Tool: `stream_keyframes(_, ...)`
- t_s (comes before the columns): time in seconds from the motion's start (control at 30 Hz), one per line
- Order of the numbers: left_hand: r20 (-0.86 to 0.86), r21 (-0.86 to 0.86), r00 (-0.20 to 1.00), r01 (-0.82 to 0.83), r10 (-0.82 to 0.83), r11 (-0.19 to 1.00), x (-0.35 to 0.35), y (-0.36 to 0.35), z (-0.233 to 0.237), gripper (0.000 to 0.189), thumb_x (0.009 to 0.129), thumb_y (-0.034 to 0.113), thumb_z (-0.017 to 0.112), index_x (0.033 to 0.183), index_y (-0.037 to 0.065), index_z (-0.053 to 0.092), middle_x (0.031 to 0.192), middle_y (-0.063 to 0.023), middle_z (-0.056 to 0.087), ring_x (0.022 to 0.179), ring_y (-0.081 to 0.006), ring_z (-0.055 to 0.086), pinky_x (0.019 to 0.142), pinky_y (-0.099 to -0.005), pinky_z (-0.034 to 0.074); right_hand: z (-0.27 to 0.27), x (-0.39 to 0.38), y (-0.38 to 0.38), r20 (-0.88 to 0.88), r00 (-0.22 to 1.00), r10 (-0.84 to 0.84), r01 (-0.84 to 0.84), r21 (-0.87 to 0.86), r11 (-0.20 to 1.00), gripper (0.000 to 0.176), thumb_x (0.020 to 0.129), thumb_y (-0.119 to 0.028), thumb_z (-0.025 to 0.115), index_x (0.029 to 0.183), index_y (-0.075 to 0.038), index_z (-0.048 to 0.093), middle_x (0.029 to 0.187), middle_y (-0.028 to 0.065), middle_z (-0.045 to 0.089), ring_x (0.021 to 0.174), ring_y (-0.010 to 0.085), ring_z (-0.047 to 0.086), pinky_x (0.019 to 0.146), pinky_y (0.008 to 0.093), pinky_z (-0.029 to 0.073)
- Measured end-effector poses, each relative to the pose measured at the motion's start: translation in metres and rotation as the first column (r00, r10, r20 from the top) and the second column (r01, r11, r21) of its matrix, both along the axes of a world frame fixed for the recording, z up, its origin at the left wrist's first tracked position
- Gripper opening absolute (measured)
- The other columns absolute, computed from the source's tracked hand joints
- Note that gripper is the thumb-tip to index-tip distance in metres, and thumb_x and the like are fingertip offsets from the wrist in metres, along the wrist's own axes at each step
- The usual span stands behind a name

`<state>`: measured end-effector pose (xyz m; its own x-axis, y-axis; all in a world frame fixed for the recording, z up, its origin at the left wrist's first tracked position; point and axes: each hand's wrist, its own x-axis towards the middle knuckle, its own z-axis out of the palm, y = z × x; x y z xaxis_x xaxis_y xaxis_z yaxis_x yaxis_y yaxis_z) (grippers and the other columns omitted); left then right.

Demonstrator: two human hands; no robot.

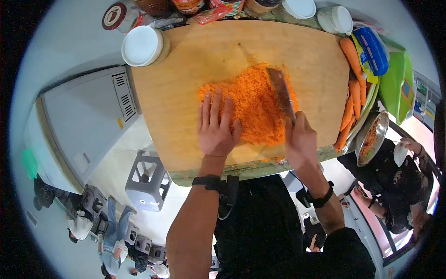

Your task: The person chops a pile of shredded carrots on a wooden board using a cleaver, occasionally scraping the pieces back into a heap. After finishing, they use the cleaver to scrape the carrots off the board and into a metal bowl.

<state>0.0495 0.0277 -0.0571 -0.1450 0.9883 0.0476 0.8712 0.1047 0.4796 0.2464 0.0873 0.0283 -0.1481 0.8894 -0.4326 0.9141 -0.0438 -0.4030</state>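
A pile of finely chopped orange carrot (pixel 255 107) lies on the wooden board (pixel 186 51). My left hand (pixel 217 125) rests palm down on the pile's left side, fingers stretched out and pointing away from me. My right hand (pixel 301 139) is wrapped round the handle of a knife (pixel 282 93), at the right side of the pile. The broad blade points away from me and stands over the carrot; whether its edge touches the board is hidden. Bits of carrot lie along the board's near edge.
Whole carrots (pixel 354 88) lie on a plate at the right, beside a metal bowl (pixel 372 138) with orange bits. Jars and a white-lidded container (pixel 142 45) line the far edge. A grey stool (pixel 147 181) stands at the lower left. Other people are at the right and lower left.
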Motion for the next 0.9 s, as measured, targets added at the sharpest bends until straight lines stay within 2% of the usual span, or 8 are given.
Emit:
stream_keyframes(0.23,-0.016,0.014,1.0,0.0,0.0,1.0,0.0,0.001,0.001,0.051,0.085,0.024,0.057,0.134,0.009,0.056,0.149,-0.0164,0.044,0.139,-0.0386,0.039,0.113,-0.0514,0.034,0.012,-0.003,0.003,-0.012,0.998,-0.067,0.067,-0.019,0.998,0.015,0.098,-0.01,0.053,0.095,0.001,0.043,0.085,0.03,0.057,0.078,0.0519,0.056,0.064,0.0546,0.044)
stream_keyframes(0.33,-0.025,0.0,1.0,0.005,-0.005,1.0,-0.001,0.0,0.003,0.051,0.085,0.024,0.057,0.135,0.009,0.056,0.149,-0.0164,0.044,0.139,-0.0385,0.04,0.114,-0.0506,0.034,-0.001,0.003,0.002,-0.018,1.0,0.007,-0.006,0.041,0.999,0.013,0.097,-0.01,0.052,0.097,0.0,0.044,0.085,0.0304,0.058,0.078,0.0523,0.057,0.064,0.0551,0.044)
stream_keyframes(0.43,-0.016,-0.064,0.999,0.043,-0.045,0.997,-0.003,-0.003,0.003,0.056,0.088,0.026,0.057,0.141,0.008,0.048,0.154,-0.0164,0.036,0.143,-0.0398,0.032,0.117,-0.0531,0.028,0.014,0.004,0.009,-0.031,0.998,-0.055,0.056,0.021,0.998,0.011,0.098,-0.01,0.051,0.1,0.0,0.046,0.087,0.0318,0.059,0.08,0.0526,0.057,0.065,0.0559,0.044)
stream_keyframes(0.5,0.001,-0.044,0.999,0.034,-0.034,0.998,-0.001,-0.002,0.0,0.056,0.088,0.027,0.057,0.141,0.009,0.048,0.155,-0.0158,0.036,0.143,-0.0399,0.031,0.117,-0.0533,0.028,0.005,0.006,0.007,0.016,0.996,-0.091,0.092,-0.056,0.994,0.013,0.099,-0.011,0.049,0.102,0.001,0.047,0.089,0.0327,0.059,0.083,0.0521,0.058,0.066,0.0561,0.045)
stream_keyframes(0.57,0.0,-0.044,0.999,0.034,-0.034,0.998,0.0,-0.003,0.001,0.056,0.088,0.026,0.057,0.141,0.009,0.048,0.154,-0.016,0.036,0.143,-0.0399,0.031,0.117,-0.0534,0.028,0.004,0.004,0.008,0.111,0.994,-0.011,0.017,-0.054,0.998,0.017,0.1,-0.014,0.048,0.102,0.002,0.047,0.091,0.0332,0.059,0.086,0.0519,0.058,0.069,0.0565,0.045)
stream_keyframes(0.67,-0.017,-0.054,0.999,0.037,-0.038,0.998,-0.003,-0.002,-0.001,0.056,0.088,0.026,0.057,0.141,0.008,0.048,0.154,-0.0161,0.036,0.143,-0.0399,0.031,0.117,-0.0535,0.027,0.027,-0.003,0.015,0.106,0.989,-0.098,0.106,-0.073,0.992,0.019,0.1,-0.016,0.048,0.102,0.003,0.047,0.091,0.0322,0.059,0.086,0.0522,0.058,0.072,0.0573,0.045)
stream_keyframes(0.77,-0.009,-0.058,0.999,0.039,-0.039,0.998,0.0,-0.004,0.0,0.056,0.089,0.027,0.056,0.141,0.008,0.048,0.154,-0.0164,0.037,0.143,-0.04,0.031,0.117,-0.0534,0.027,-0.014,0.014,0.001,0.13,0.992,-0.002,0.007,-0.033,0.999,0.02,0.101,-0.018,0.047,0.103,0.002,0.048,0.091,0.0314,0.059,0.085,0.0525,0.058,0.073,0.0574,0.045)
stream_keyframes(0.9,-0.005,-0.047,0.999,0.035,-0.036,0.998,-0.001,-0.002,0.0,0.055,0.09,0.026,0.054,0.141,0.008,0.048,0.154,-0.0164,0.036,0.144,-0.0398,0.03,0.117,-0.0529,0.027,0.012,0.019,0.006,0.135,0.99,-0.045,0.05,-0.03,0.998,0.02,0.1,-0.018,0.048,0.103,0.002,0.048,0.091,0.0308,0.059,0.084,0.0521,0.058,0.07,0.0563,0.046)
